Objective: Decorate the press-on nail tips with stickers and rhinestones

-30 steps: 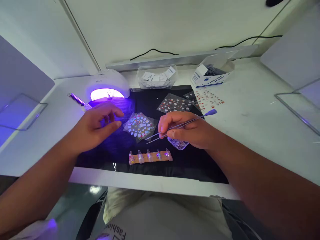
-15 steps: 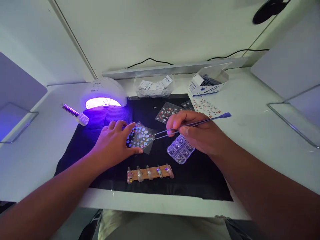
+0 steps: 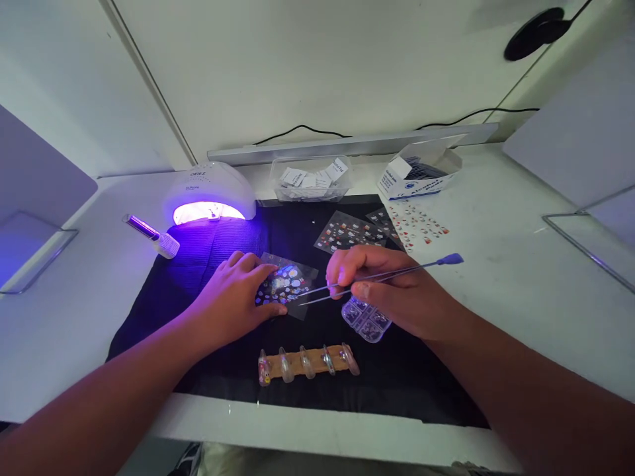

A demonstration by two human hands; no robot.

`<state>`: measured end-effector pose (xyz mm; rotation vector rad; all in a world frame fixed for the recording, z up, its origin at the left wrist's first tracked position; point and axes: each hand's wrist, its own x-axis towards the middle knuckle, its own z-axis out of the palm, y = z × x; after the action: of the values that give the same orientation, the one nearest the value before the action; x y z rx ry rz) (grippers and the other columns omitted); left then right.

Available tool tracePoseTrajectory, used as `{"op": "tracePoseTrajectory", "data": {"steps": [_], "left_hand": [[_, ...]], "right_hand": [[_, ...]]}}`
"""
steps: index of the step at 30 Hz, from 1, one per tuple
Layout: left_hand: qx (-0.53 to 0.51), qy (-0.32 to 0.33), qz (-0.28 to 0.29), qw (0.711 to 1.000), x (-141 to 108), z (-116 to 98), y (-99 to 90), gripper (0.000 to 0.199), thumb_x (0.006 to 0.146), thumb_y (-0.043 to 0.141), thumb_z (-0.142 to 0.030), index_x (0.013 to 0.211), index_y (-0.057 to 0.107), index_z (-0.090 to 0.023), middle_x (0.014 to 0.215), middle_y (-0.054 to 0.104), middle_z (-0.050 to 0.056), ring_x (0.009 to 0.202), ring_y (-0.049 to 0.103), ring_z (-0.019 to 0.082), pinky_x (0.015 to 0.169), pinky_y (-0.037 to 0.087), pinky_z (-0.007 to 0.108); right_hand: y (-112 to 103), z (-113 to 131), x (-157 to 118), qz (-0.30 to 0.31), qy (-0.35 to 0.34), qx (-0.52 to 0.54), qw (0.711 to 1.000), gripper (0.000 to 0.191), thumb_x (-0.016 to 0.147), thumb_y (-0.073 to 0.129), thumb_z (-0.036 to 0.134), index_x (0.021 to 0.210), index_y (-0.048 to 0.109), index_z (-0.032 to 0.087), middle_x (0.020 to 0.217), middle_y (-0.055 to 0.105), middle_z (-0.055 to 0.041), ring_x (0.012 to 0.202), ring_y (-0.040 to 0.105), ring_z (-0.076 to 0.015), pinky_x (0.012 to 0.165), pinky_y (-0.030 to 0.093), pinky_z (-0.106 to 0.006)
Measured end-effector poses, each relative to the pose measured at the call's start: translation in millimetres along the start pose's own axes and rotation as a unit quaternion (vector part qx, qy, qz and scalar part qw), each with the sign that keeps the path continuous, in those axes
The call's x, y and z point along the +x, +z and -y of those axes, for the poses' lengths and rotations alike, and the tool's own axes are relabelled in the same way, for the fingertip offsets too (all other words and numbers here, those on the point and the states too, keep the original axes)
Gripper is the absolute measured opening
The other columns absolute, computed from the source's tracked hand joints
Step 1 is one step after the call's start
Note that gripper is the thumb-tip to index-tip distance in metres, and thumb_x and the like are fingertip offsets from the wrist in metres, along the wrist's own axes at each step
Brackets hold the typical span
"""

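Note:
My left hand (image 3: 232,297) holds a clear sticker sheet (image 3: 284,284) with shiny round stickers at its left edge, thumb and index finger apart along it on the black mat. My right hand (image 3: 391,281) pinches a pair of metal tweezers (image 3: 426,266). Their two tips are slightly apart over the sheet's right part; no sticker can be made out between them. Partly under my right hand lies a clear divided case (image 3: 367,322) of small gems. Nearer me, several false nails (image 3: 307,362) sit across a brown strip (image 3: 319,361).
A lit nail lamp (image 3: 218,182) stands at the back left, with a polish bottle (image 3: 166,244) lying beside it. Behind the black mat (image 3: 397,396) are a clear tub (image 3: 280,192) of packets and an alcohol pad box (image 3: 411,188). More sticker sheets (image 3: 342,228) lie beyond my right hand.
The sticker sheet has turned a little under my left hand. The tweezer tips have shifted slightly and now lie over its lower right. The whole view has shifted slightly.

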<state>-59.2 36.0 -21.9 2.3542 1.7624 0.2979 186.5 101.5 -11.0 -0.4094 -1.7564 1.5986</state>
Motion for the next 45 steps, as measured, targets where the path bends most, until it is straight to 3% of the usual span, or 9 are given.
{"op": "tracePoseTrajectory", "data": {"steps": [4, 10, 16, 25, 29, 32, 35, 41, 45], "left_hand": [[-0.052, 0.029, -0.014, 0.998, -0.2, 0.2, -1.9, 0.029, 0.087, 0.071, -0.033, 0.113, 0.067, -0.022, 0.107, 0.063, 0.009, 0.105, 0.056, 0.030, 0.092, 0.050, 0.050], [-0.117, 0.027, -0.014, 0.993, -4.6, -3.6, -15.9, 0.026, 0.092, 0.064, -0.030, 0.117, 0.063, -0.024, 0.108, 0.068, 0.006, 0.095, 0.065, 0.025, 0.083, 0.053, 0.042], [-0.144, 0.013, 0.009, 0.989, -8.2, -11.6, -26.9, 0.026, 0.092, 0.063, -0.034, 0.116, 0.063, -0.025, 0.100, 0.074, 0.002, 0.087, 0.070, 0.023, 0.078, 0.052, 0.039], [-0.137, -0.021, 0.053, 0.989, -10.1, -17.5, -43.7, 0.039, 0.087, 0.065, -0.035, 0.126, 0.062, -0.027, 0.082, 0.070, -0.002, 0.069, 0.064, 0.019, 0.062, 0.041, 0.031], [-0.178, -0.032, 0.060, 0.982, -11.3, -15.9, -46.1, 0.051, 0.085, 0.069, -0.037, 0.134, 0.057, -0.029, 0.069, 0.062, -0.005, 0.061, 0.057, 0.017, 0.057, 0.038, 0.029], [-0.325, -0.026, 0.019, 0.945, -16.1, -10.2, -39.6, 0.068, 0.080, 0.077, -0.037, 0.142, 0.048, -0.031, 0.087, 0.068, -0.002, 0.074, 0.063, 0.018, 0.065, 0.048, 0.030], [-0.503, 0.002, -0.060, 0.862, -20.4, -5.4, -31.2, 0.078, 0.076, 0.084, -0.029, 0.143, 0.044, -0.035, 0.109, 0.069, 0.001, 0.091, 0.067, 0.017, 0.077, 0.055, 0.027], [-0.645, 0.068, -0.161, 0.744, -20.0, -11.3, -18.4, 0.068, 0.080, 0.080, -0.012, 0.135, 0.053, -0.041, 0.086, 0.065, -0.006, 0.072, 0.059, 0.007, 0.069, 0.054, 0.015], [-0.657, 0.093, -0.178, 0.727, -20.4, -17.7, -7.8, 0.062, 0.089, 0.070, -0.010, 0.137, 0.052, -0.044, 0.085, 0.067, -0.006, 0.067, 0.060, 0.006, 0.065, 0.055, 0.014]], "right_hand": [[6.5, -3.3, -2.2, 0.012, -0.019, -0.025, 0.999, 0.004, 0.088, 0.069, 0.025, 0.086, 0.071, 0.023, 0.083, 0.067, -0.0014, 0.078, 0.062, -0.0160, 0.074, 0.049, -0.032], [23.5, 6.5, -5.2, 0.013, -0.106, -0.055, 0.993, 0.010, 0.094, 0.064, 0.032, 0.090, 0.068, 0.024, 0.079, 0.066, -0.0006, 0.086, 0.064, -0.0176, 0.096, 0.051, -0.043], [37.5, 18.6, -4.3, 0.050, -0.225, -0.200, 0.952, 0.010, 0.097, 0.057, 0.022, 0.092, 0.064, 0.019, 0.078, 0.070, -0.0027, 0.080, 0.068, -0.0157, 0.093, 0.057, -0.042], [44.9, 22.6, -9.8, 0.093, -0.289, -0.296, 0.906, 0.008, 0.096, 0.057, 0.017, 0.093, 0.064, 0.016, 0.079, 0.073, -0.0067, 0.094, 0.072, -0.0209, 0.100, 0.058, -0.044], [45.6, 21.7, -6.3, 0.096, -0.291, -0.272, 0.912, 0.006, 0.093, 0.059, 0.012, 0.095, 0.065, 0.013, 0.080, 0.073, -0.0088, 0.092, 0.072, -0.0208, 0.091, 0.062, -0.040], [43.7, 16.6, -3.3, 0.043, -0.278, -0.203, 0.938, 0.012, 0.092, 0.060, 0.014, 0.100, 0.068, 0.015, 0.083, 0.071, -0.0088, 0.089, 0.072, -0.0203, 0.081, 0.063, -0.037], [42.5, 11.7, -3.1, -0.037, -0.248, -0.130, 0.959, 0.015, 0.094, 0.059, 0.019, 0.102, 0.072, 0.019, 0.084, 0.071, -0.0066, 0.089, 0.072, -0.0204, 0.078, 0.061, -0.038], [42.6, 13.2, -5.6, -0.119, -0.213, -0.038, 0.969, 0.014, 0.094, 0.063, 0.026, 0.097, 0.076, 0.023, 0.078, 0.072, -0.0022, 0.084, 0.071, -0.0196, 0.076, 0.058, -0.037], [43.3, 16.1, -6.9, -0.125, -0.208, -0.035, 0.969, 0.014, 0.094, 0.064, 0.026, 0.098, 0.077, 0.023, 0.077, 0.071, -0.0018, 0.084, 0.070, -0.0195, 0.078, 0.057, -0.037]]}}
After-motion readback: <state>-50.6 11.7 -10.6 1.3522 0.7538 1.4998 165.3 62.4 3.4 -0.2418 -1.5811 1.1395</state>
